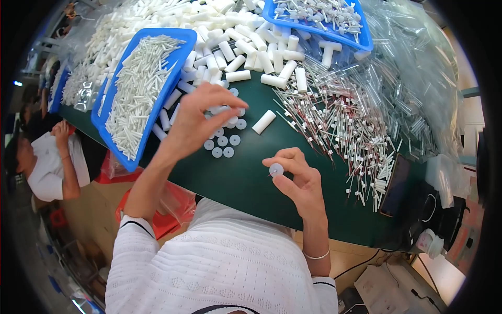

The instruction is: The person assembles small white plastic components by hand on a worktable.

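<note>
My right hand pinches a small round translucent disc between thumb and fingers, above the near part of the dark green table. A thin dark pin or hole shows at the disc's middle. My left hand hovers over a cluster of similar loose discs, its thumb and forefinger apart. Part of that cluster is hidden under its fingers. Between my hands, a little farther off, one white cylinder lies on its side by itself.
A blue tray of short white tubes stands at left. White cylinders heap at the back, near another blue tray. Thin wired sticks spread at right, beside clear plastic bags and a phone. Another person sits far left.
</note>
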The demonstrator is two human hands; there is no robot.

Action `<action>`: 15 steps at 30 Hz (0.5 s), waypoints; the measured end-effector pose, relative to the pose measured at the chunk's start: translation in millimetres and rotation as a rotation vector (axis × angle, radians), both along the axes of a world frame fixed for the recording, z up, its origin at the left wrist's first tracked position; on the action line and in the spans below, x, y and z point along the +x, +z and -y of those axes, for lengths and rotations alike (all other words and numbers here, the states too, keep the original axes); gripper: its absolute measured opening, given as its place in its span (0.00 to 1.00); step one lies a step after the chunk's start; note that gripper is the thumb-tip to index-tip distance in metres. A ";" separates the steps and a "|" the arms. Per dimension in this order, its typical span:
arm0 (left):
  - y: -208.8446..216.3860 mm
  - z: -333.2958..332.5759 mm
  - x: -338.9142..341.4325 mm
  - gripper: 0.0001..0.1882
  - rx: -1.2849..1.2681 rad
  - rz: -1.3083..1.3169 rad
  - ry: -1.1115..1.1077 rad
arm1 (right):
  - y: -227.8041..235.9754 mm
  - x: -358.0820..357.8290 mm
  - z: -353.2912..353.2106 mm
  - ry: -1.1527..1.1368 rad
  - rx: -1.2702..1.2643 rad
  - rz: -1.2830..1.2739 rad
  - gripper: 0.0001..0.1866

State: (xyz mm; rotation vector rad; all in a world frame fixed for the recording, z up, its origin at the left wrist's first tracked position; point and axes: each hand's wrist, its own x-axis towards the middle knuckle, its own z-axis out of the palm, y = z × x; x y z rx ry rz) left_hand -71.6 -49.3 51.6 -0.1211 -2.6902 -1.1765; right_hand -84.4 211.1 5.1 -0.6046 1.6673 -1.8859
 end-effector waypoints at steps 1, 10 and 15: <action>9.0 10.1 -8.1 0.07 -0.203 -0.060 0.085 | 2.1 -0.7 -4.7 -0.012 0.053 -0.037 0.14; 43.7 104.4 -29.2 0.06 -0.703 -0.166 0.354 | 5.7 2.5 -0.8 -0.129 -0.061 0.190 0.15; 28.2 119.1 -35.4 0.07 -0.697 0.069 0.308 | 1.2 4.4 -2.4 -0.158 -0.028 0.155 0.13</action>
